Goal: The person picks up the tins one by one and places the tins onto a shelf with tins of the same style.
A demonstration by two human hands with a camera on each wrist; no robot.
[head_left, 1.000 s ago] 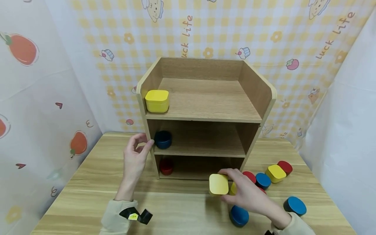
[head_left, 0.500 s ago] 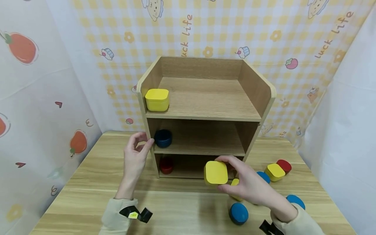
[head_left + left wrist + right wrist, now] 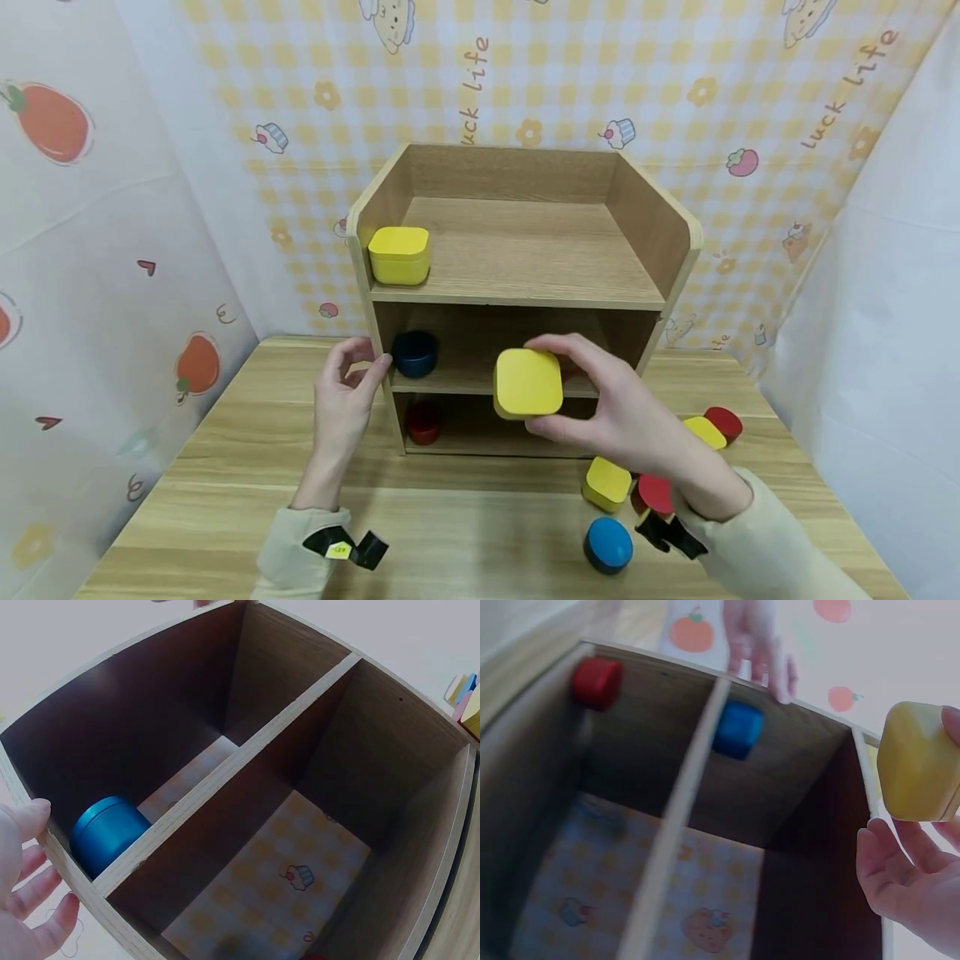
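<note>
In the head view my right hand (image 3: 626, 408) pinches a yellow square box (image 3: 528, 384) with rounded corners, thumb below and fingers above, in front of the middle level of a wooden shelf (image 3: 517, 300). The right wrist view shows the same yellow box (image 3: 919, 761) between thumb and fingers. My left hand (image 3: 347, 408) holds the shelf's left side panel, its thumb at the front edge and its fingers on the outer side. Near that thumb, a blue round box (image 3: 415, 353) stands on the middle level. Another yellow box (image 3: 400, 256) sits at top left; a red round box (image 3: 423, 423) is at bottom left.
Right of the shelf, on the wooden table (image 3: 420, 533), are a yellow box (image 3: 607, 483), a blue round box (image 3: 608, 545), a red one (image 3: 654, 493) and, farther back, another red one (image 3: 724, 423) beside a yellow one, partly behind my right arm. Patterned cloth hangs behind.
My right hand has lifted the yellow box from low by the table up and slightly left, in front of the shelf's middle level. My left hand stays at the side panel.
</note>
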